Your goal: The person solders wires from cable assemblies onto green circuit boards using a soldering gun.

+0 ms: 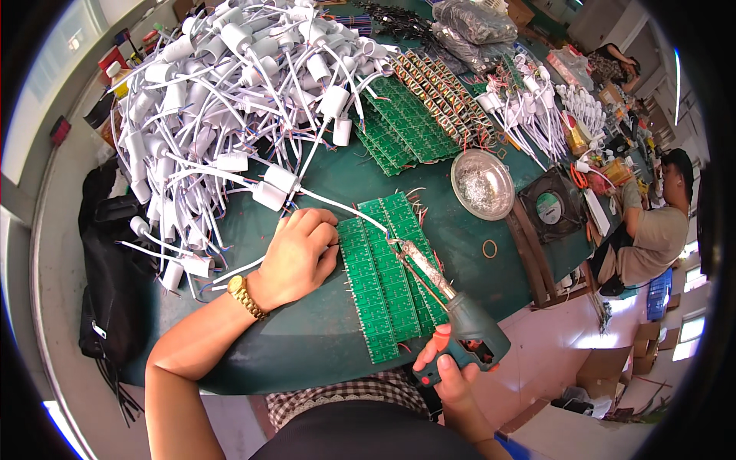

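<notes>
My right hand (454,369) is wrapped round the grip of a dark green soldering gun (471,326), one finger by its orange-red trigger. Its metal barrel (423,264) slants up and left, with the tip at the upper part of the green circuit board panels (376,284). A white cable (341,205) runs from a white cylindrical lamp holder (280,178) to that tip. My left hand (307,249) lies by the panels' left edge with curled fingers; what they hold, if anything, is hidden. Another white lamp holder (268,196) lies just beyond its knuckles.
A large heap of white lamp holders with cables (222,84) covers the far left. Further green boards (406,123), a round metallic dish (483,184), a black fan (550,203) and a rubber band (489,248) are on the table. A co-worker (652,230) sits at right.
</notes>
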The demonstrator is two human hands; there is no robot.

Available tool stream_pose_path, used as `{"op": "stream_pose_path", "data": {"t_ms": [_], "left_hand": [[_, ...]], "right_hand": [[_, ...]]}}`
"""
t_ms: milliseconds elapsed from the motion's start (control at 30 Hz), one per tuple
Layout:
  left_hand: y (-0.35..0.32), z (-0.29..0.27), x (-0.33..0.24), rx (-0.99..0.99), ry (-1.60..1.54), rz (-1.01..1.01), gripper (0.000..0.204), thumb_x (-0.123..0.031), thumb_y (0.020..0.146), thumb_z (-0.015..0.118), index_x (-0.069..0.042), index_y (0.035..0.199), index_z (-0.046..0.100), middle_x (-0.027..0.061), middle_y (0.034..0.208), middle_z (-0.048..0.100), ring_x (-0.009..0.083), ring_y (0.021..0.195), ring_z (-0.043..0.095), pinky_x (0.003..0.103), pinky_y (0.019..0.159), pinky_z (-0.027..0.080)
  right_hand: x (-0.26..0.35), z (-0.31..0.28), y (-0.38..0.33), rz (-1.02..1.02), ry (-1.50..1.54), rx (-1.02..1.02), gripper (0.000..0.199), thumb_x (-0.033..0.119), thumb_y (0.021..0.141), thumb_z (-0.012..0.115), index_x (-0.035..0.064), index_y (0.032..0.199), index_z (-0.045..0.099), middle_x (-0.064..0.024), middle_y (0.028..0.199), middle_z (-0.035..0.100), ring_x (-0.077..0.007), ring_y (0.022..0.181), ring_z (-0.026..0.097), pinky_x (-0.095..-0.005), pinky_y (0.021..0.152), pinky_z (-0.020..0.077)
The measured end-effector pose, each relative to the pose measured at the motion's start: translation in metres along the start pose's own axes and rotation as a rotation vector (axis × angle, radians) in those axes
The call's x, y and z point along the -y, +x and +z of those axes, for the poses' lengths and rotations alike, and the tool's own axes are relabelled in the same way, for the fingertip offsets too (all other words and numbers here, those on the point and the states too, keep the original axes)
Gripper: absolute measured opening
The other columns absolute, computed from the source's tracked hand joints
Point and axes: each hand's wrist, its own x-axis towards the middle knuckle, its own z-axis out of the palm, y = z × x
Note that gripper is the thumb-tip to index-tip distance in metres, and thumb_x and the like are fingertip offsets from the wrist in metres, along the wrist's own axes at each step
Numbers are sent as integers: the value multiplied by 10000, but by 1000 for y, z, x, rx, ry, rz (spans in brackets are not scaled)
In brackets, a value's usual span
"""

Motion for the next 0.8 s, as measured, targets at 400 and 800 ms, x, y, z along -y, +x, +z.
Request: {"op": "stream_pose_path", "data": {"t_ms": [400,800], "left_hand": [[37,-33,34,209,796,-182,227,-45,810,603,-66,1034,573,159,982,528,302,744,657,403,591,538],[0,-92,0,79,-66,385,523,3,688,602,-123,1191,668,181,943,619,355,870,636,424,758,509]], "right_hand": [[6,-9,-11,-64,1,-54,437,199,900,572,1,1263,430,-101,825,567,-183,675,584,-321,613,528],[1,-25,-37,-139,5,-173,423,191,899,585,-17,1238,440,-108,813,556,-180,651,574,-318,575,535]]}}
